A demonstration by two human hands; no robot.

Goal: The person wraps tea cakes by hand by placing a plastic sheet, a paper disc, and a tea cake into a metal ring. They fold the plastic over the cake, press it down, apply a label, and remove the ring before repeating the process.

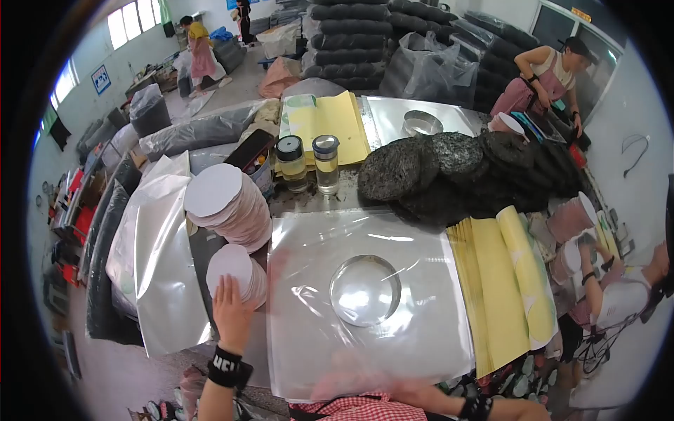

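My left hand has its fingers stretched over the near edge of the short stack of white paper discs, thumb apart along the side. Behind it rises a taller stack of the same discs. In front of me lies a clear plastic sheet over a pale square surface, with a round metal ring near its middle. My right hand is low at the sheet's front edge, close to my checked apron; its fingers are smeared by motion.
Yellow paper sheets lie right of the plastic. Dark fibrous round pads are piled behind. Two lidded bottles and a phone stand at the back left. One co-worker is at the back right, another person at the right.
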